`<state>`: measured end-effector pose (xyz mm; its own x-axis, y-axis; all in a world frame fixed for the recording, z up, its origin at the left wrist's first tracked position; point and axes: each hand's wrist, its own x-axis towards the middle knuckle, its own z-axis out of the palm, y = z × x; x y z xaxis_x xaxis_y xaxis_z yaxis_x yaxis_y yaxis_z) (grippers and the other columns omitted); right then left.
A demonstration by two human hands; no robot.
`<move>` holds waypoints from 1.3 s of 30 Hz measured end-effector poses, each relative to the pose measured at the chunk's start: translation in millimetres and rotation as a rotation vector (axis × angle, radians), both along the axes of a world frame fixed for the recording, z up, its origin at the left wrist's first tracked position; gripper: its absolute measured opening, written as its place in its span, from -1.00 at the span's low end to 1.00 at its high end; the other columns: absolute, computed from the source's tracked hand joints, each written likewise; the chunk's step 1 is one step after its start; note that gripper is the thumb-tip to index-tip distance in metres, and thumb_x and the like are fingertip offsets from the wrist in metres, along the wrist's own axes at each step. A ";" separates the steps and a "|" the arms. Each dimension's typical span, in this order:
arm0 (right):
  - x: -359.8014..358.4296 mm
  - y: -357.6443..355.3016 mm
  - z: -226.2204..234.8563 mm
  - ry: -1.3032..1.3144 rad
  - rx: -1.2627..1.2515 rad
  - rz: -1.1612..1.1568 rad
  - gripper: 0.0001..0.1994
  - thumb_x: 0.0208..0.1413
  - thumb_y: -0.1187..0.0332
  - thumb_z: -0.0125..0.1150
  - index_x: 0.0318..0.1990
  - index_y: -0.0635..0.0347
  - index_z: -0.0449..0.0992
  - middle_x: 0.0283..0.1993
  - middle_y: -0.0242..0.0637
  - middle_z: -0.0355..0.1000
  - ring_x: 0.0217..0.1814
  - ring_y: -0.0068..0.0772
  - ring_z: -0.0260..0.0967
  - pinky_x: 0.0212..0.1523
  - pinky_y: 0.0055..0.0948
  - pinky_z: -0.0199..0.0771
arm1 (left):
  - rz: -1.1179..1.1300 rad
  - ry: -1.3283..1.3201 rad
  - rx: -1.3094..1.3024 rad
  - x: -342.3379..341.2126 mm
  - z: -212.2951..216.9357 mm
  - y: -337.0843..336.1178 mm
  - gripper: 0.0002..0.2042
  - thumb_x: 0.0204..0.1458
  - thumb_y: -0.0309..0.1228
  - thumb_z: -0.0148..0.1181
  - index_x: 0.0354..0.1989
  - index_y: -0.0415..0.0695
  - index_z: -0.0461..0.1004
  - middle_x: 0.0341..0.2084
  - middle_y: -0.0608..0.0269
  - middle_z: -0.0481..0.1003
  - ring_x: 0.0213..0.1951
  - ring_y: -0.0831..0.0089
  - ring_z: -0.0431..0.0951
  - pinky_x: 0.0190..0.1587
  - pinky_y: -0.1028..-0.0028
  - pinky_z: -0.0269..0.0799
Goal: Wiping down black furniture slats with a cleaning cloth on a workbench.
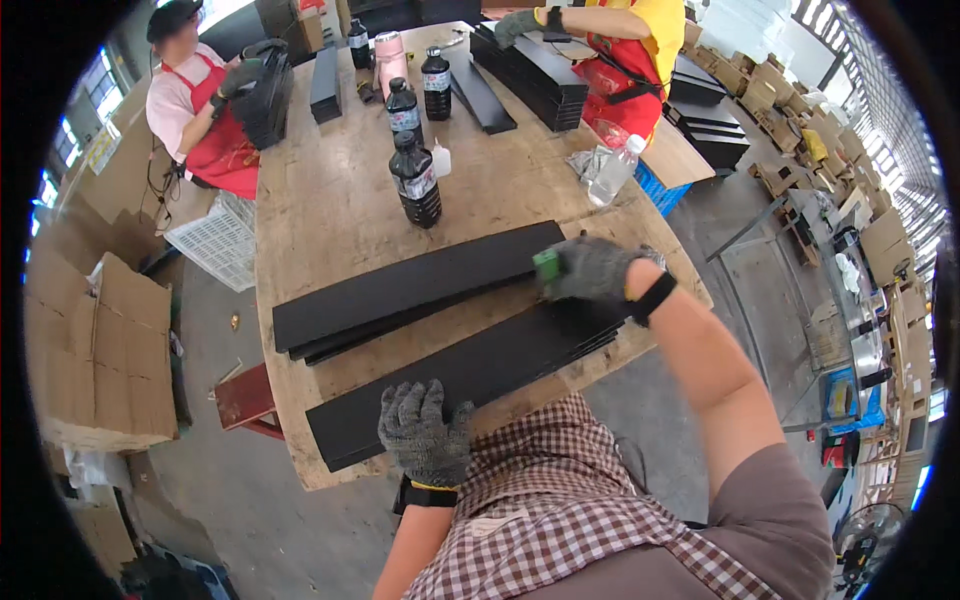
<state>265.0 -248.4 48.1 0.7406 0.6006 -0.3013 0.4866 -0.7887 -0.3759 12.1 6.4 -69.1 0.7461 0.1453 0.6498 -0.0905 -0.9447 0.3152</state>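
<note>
My left hand (425, 430), in a grey knit glove, lies with its fingers stretched out on the left part of a long black board (490, 350), thumb apart. This board tops a low stack at the table's near edge. My right hand (595, 268), gloved too and slightly blurred, is closed around a small green block (546, 265) whose exact kind I cannot make out. It is over the right ends of the boards; whether the block touches them I cannot tell. Just beyond lies a second stack of black boards (420, 280), its layers slightly fanned out.
Dark bottles (416, 182), a pink tumbler (390, 62) and a clear bottle (617, 170) stand on the wooden table (520, 175). Two co-workers in red aprons handle black boards at the far left and far right. Cardboard boxes (105, 350) are piled at left.
</note>
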 end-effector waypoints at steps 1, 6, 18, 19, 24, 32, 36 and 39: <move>6.0 -18.1 7.3 -0.032 -0.124 -0.044 -0.59 0.04 0.03 0.35 -0.04 0.06 0.65 -0.03 -0.06 0.63 0.05 0.07 0.56 0.08 -0.10 0.51 | 0.003 0.011 0.015 -0.5 1.1 -0.3 -0.52 -0.14 -0.17 0.53 -0.02 -0.03 0.60 -0.06 0.15 0.52 0.10 0.02 0.51 0.27 -0.10 0.36; 22.0 -68.5 13.2 -0.101 -0.184 -0.175 -0.57 0.01 0.02 0.39 -0.07 0.10 0.64 -0.08 -0.06 0.63 -0.01 0.03 0.57 0.06 -0.10 0.50 | -0.020 -0.031 0.019 1.8 -6.2 -1.2 -0.54 -0.15 -0.17 0.54 -0.05 -0.04 0.62 -0.04 0.13 0.54 0.09 0.02 0.53 0.27 -0.10 0.37; -15.1 -88.5 -24.7 -0.205 0.113 -0.544 -0.49 0.08 -0.13 0.28 -0.08 0.15 0.66 0.04 0.05 0.59 0.11 0.14 0.52 0.08 -0.03 0.49 | -0.019 -0.050 0.039 0.7 -11.9 1.1 -0.53 -0.19 -0.20 0.56 -0.06 -0.08 0.64 -0.06 0.09 0.57 0.08 -0.03 0.53 0.28 -0.09 0.36; -20.8 -91.3 -26.8 -0.186 0.105 -0.573 -0.48 0.08 -0.14 0.27 -0.11 0.18 0.66 0.02 0.09 0.58 0.10 0.15 0.52 0.07 -0.03 0.50 | -0.016 -0.047 0.039 0.6 -12.6 1.0 -0.53 -0.19 -0.19 0.56 -0.06 -0.08 0.65 -0.05 0.09 0.57 0.08 -0.03 0.52 0.28 -0.09 0.36; -45.3 -93.1 -9.0 -0.071 0.129 -0.607 -0.42 0.02 -0.13 0.28 -0.17 0.34 0.63 -0.04 0.21 0.54 0.04 0.19 0.51 0.07 -0.06 0.50 | -0.017 -0.010 0.032 -2.8 -8.6 3.2 -0.50 -0.21 -0.18 0.57 -0.05 -0.07 0.66 -0.02 0.07 0.57 0.12 -0.07 0.50 0.27 -0.10 0.35; -87.6 -106.0 -17.4 -0.147 0.045 -0.667 -0.49 0.06 -0.09 0.34 0.02 0.09 0.63 0.12 0.06 0.54 0.22 0.09 0.48 0.18 -0.07 0.47 | -0.024 -0.025 0.025 -1.1 -10.9 2.6 -0.51 -0.20 -0.18 0.58 -0.05 -0.06 0.65 -0.02 0.08 0.56 0.13 -0.08 0.50 0.27 -0.07 0.35; -114.5 -93.0 -27.2 -0.192 0.329 -0.897 -0.55 0.17 -0.07 0.34 0.00 0.08 0.63 0.01 -0.02 0.60 0.11 -0.03 0.55 0.10 -0.15 0.52 | -0.025 -0.049 0.029 -1.5 -14.3 3.9 -0.51 -0.20 -0.22 0.59 -0.04 -0.05 0.64 -0.01 0.08 0.55 0.14 -0.06 0.49 0.28 -0.06 0.33; -127.1 -91.2 -112.5 -0.173 0.803 -1.062 -0.61 0.20 0.02 0.39 -0.01 0.11 0.63 -0.03 -0.11 0.62 0.05 -0.15 0.57 0.04 -0.26 0.53 | -0.045 -0.036 0.041 -0.5 -14.6 3.3 -0.50 -0.17 -0.19 0.58 -0.01 -0.06 0.63 0.02 0.09 0.54 0.16 -0.04 0.48 0.28 -0.05 0.33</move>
